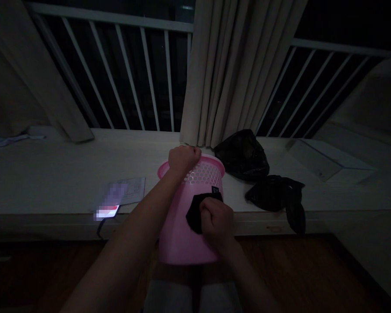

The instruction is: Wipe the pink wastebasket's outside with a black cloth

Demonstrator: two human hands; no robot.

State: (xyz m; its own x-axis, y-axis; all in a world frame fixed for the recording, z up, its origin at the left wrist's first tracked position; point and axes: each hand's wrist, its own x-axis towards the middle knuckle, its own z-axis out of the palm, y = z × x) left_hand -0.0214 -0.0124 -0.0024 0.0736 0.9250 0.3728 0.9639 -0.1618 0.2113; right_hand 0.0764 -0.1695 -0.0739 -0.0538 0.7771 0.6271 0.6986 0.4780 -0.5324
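A pink waste basket (pixel 176 239) with a honeycomb band of holes below its rim is tipped in front of me, against the edge of the pale ledge. My left hand (pixel 184 159) is closed at the basket's rim, knuckles up. My right hand (pixel 217 219) is closed on a black cloth (pixel 194 214) and presses it to the basket's side. A small dark tag (pixel 215 190) shows at the cloth's upper edge. The inside of the basket is mostly hidden from view.
Two crumpled black plastic bags, one large (pixel 243 154) and one smaller (pixel 275 193), lie on the ledge (pixel 68 174) at the right. A white box (pixel 329 161) stands beyond them. At left, a lit phone (pixel 107 211) rests by a paper sheet (pixel 133 190). Curtains (pixel 228 74) hang behind.
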